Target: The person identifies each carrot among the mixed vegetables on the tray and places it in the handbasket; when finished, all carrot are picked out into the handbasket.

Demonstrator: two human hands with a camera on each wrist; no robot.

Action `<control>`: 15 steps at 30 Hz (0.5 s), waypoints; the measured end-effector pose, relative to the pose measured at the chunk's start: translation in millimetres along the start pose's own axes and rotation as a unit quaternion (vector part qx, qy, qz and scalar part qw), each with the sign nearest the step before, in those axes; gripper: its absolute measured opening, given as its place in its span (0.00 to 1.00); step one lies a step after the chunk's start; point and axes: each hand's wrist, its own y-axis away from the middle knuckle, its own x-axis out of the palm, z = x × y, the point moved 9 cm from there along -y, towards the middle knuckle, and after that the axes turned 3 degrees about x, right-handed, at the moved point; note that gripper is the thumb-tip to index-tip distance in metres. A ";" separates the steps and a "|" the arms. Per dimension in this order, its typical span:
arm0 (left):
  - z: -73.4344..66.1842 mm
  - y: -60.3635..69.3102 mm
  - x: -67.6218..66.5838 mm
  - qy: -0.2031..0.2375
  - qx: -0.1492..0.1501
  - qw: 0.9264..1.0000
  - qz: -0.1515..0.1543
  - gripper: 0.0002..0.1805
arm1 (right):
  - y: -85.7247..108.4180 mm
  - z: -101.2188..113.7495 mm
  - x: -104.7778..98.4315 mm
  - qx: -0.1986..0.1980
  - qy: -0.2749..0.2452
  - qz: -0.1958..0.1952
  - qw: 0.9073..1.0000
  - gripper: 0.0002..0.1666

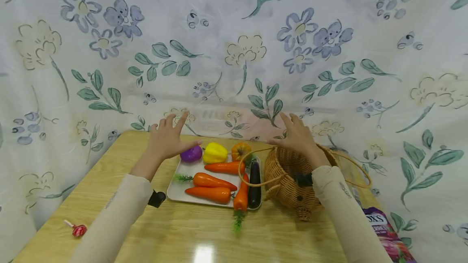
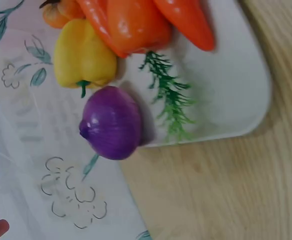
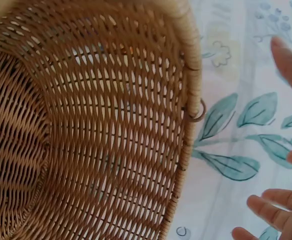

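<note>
Both hands are held up with fingers spread and nothing in them. My left hand (image 1: 166, 139) is raised near the back left of a white tray (image 1: 177, 192). Closest to it is a purple onion (image 1: 191, 154), beside a yellow bell pepper (image 1: 215, 153) and a small orange pumpkin (image 1: 241, 151). Several orange carrots (image 1: 213, 181) with green tops and a dark eggplant (image 1: 254, 186) lie on the tray too. My right hand (image 1: 297, 137) hovers over a brown wicker basket (image 1: 289, 182) shaped like an animal. In the right wrist view, the basket's inside (image 3: 110, 125) shows woven walls.
The basket's loop handle (image 1: 243, 177) hangs over the tray's right side. A red lollipop (image 1: 78, 230) lies at the left of the wooden table (image 1: 175, 234). A purple printed bag (image 1: 387, 234) sits at the right edge. Floral cloth (image 1: 234, 72) hangs behind.
</note>
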 end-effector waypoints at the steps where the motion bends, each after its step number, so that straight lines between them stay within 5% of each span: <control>1: 2.0 3.0 0.2 0.000 0.002 1.000 -0.003 0.60 | 2.0 0.1 -0.5 -0.001 -0.001 0.000 1.000 0.64; 15: 32.0 40.1 13.5 0.023 0.000 1.000 -0.020 0.59 | 28.7 18.5 -2.8 -0.034 -0.009 -0.007 0.999 0.60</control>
